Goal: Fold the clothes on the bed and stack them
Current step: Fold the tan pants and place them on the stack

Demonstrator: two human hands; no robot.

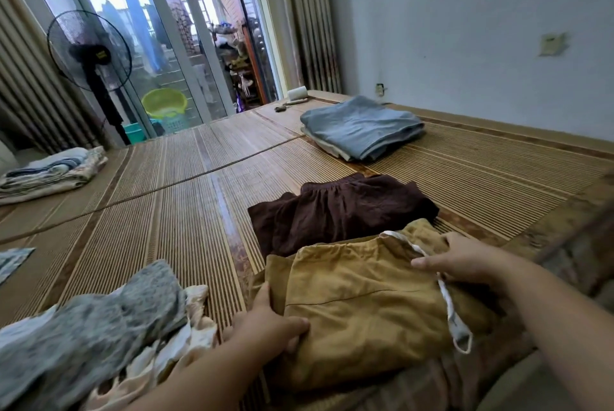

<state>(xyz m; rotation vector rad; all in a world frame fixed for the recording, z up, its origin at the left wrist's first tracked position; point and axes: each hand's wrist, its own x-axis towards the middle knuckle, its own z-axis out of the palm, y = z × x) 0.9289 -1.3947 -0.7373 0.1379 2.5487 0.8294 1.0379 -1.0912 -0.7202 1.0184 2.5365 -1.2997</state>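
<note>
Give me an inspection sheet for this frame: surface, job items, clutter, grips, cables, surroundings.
Surface: mat on the bed, striped, lying flat.
Job's things: shorts nearest, partly folded; brown garment just beyond them, crumpled; blue stack folded, far right; grey pile unfolded, near left.
Clutter: roll at the far edge; bedding folded at left.
Grips: left hand holds the shorts' left edge; right hand holds their waistband.
Cables: dark line across the mat, cable or seam, cannot tell.
Surroundings: fan, glass door, basin behind the glass, curtains, bare wall.
</note>
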